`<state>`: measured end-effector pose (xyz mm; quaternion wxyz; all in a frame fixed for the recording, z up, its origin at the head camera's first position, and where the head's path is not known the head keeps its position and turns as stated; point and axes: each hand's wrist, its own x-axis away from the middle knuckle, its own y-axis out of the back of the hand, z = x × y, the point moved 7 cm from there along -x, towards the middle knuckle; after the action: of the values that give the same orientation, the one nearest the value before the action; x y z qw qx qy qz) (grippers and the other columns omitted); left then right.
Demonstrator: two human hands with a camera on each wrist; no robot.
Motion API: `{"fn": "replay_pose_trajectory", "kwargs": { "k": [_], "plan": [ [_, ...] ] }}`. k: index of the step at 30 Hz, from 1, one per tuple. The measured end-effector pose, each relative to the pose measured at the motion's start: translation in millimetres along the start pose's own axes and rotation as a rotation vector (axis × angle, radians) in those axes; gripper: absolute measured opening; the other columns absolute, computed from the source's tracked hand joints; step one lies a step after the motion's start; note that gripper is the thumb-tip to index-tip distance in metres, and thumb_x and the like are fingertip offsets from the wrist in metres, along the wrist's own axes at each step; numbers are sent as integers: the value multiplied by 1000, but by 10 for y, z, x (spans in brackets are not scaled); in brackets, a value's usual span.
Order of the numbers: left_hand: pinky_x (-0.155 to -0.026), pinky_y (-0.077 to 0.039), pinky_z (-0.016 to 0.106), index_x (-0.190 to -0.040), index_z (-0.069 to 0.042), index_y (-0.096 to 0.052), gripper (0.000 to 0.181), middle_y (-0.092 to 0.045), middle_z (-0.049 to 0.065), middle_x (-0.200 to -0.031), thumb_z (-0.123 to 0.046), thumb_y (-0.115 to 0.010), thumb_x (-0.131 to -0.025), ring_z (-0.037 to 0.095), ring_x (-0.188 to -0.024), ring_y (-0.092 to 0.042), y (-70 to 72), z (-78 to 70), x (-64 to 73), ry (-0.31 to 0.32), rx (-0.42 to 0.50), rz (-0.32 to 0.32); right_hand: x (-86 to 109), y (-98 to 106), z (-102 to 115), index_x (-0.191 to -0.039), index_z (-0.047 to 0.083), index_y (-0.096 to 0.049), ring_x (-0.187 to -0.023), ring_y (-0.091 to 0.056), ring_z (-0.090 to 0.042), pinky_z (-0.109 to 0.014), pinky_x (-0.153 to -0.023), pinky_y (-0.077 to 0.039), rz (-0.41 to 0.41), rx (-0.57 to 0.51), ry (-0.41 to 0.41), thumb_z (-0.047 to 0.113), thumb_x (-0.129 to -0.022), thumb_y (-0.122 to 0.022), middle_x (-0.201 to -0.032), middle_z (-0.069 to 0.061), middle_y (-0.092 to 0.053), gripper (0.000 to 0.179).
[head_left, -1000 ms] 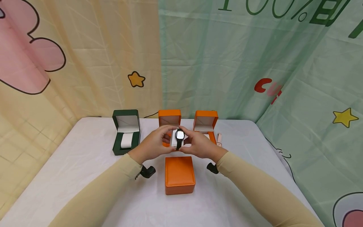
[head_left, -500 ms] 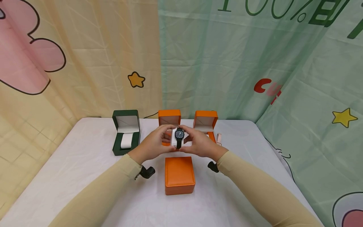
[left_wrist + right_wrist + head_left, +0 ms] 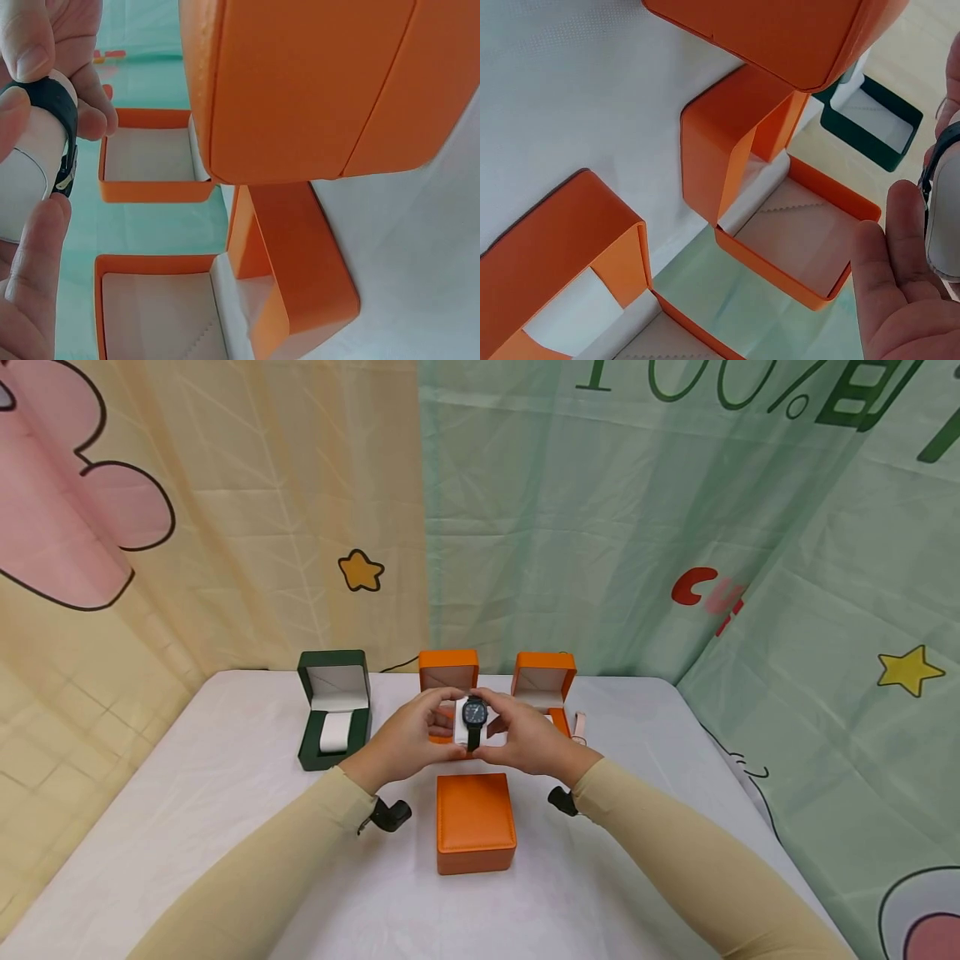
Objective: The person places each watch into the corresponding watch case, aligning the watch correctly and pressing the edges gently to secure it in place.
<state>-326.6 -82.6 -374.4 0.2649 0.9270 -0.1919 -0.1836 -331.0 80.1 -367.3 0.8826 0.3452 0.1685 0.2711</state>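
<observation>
**Black watch held on a white cushion, beyond the closed orange box**

The black watch [image 3: 474, 713] wrapped a white cushion [image 3: 461, 731], held up just beyond the closed orange box [image 3: 476, 814], dial facing the wearer. The left hand [image 3: 397, 739] and right hand [image 3: 538, 745] each had a grip pinching the white cushion, thumb near and fingers far. Both wrist views cut the watch off at the frame edge; the left one showed what was probably a buckle.

Past the closed orange box, the hands partly hid the middle open box [image 3: 448, 658] and the right open box [image 3: 545, 661]. A pale pink strap [image 3: 580, 724], farther and to the right, was too small to make out fully. The green box [image 3: 332, 657] stood open to the far left.

The white-covered counter [image 3: 187, 810] ran wide to either side of the closed orange box, crossed by the sleeves [image 3: 675, 852]; its back edge lay behind the open boxes, against the curtain [image 3: 570, 527].
</observation>
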Motion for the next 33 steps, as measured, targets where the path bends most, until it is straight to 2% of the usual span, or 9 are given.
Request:
{"fn": "replay_pose_trajectory", "kwargs": {
  "k": [3, 10, 15, 19, 24, 33],
  "plan": [
    [-97, -61, 36, -152, -11, -47, 79, -61, 12, -135, -9, -89, -85, 23, -110, -71, 3, 6, 6, 8, 4, 4, -2, -6, -1, -165, 14, -34, -107, -70, -19, -37, -100, -60, 1, 7, 14, 10, -91, -83, -154, -8, -54, 89],
    [-99, -60, 47, -155, -8, -45, 82, -56, 15, -145, -10, -88, -85, 25, -111, -72, 5, 39, 23, 36, 31, 23, -5, -28, 11, -165, 14, -35, -108, -69, -20, -42, -105, -58, 11, -37, 69, 13, -92, -83, -159, -9, -50, 88],
    [-96, -62, 38, -155, -8, -45, 81, -53, 13, -149, -12, -88, -86, 23, -111, -73, 15, 51, 27, 41, 18, 26, 9, -18, -14, -163, 23, -41, -111, -71, -21, -41, -107, -57, -9, -52, 54, 22, -92, -83, -160, -3, -51, 82],
    [-93, -62, 30, -155, -8, -46, 81, -54, 13, -148, -13, -88, -86, 23, -110, -73, 20, 62, 29, 42, 33, 33, 23, -10, -23, -160, 27, -46, -110, -72, -21, -43, -105, -58, -24, -62, 40, 22, -92, -83, -157, -2, -54, 78],
    [-92, -62, 30, -154, -7, -46, 81, -57, 15, -144, -13, -89, -85, 22, -108, -73, 23, 91, 34, 59, 66, 41, 21, -23, -21, -160, 27, -48, -112, -73, -23, -43, -104, -59, -20, -80, 52, 21, -91, -84, -158, -3, -54, 78],
    [-94, -62, 33, -155, -8, -45, 80, -56, 16, -146, -11, -87, -87, 24, -110, -73, 25, 90, 40, 69, 83, 39, 10, -27, -14, -158, 27, -49, -115, -73, -27, -50, -111, -53, -26, -106, 43, 18, -91, -84, -155, -4, -57, 77]
  ]
}}
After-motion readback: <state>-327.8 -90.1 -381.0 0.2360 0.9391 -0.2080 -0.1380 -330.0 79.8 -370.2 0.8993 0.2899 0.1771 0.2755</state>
